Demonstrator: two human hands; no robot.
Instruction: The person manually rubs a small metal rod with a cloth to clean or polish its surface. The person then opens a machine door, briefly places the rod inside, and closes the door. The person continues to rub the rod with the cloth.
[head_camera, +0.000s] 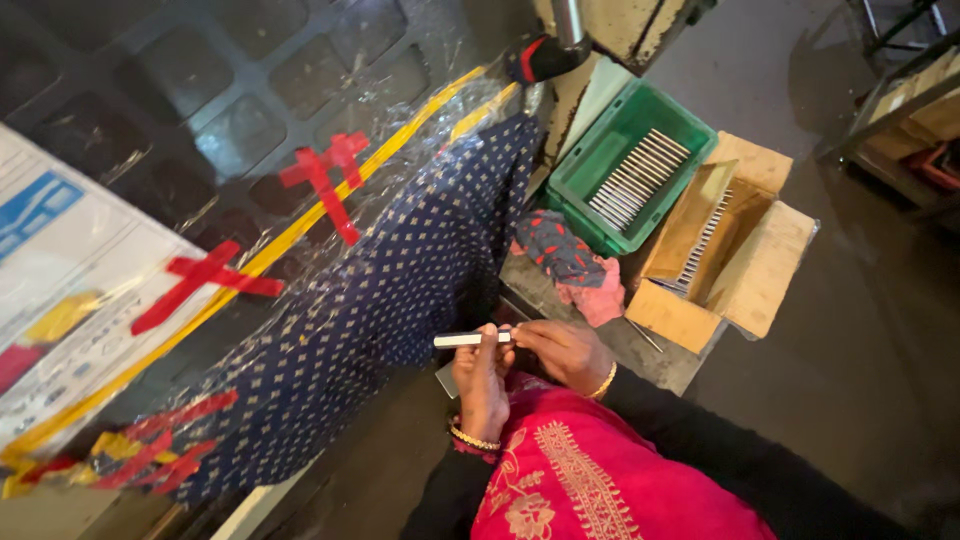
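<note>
My left hand (482, 380) grips a short silver metal rod (468, 340), held level just above my lap. My right hand (562, 350) meets it from the right, fingertips pinching the rod's right end. Both wrists wear beaded bangles. A flat grey metal piece (446, 379) shows just under my left hand. A pink embroidered cloth (580, 480) covers my lap below the hands.
A green plastic crate (600, 175) with a row of silver rods stands ahead. A cardboard box (740, 260) beside it holds more rods. A crumpled dark and pink rag (575, 265) lies on the bench. To the left hangs blue dotted fabric (380, 300) under plastic wrap, fixed with red tape.
</note>
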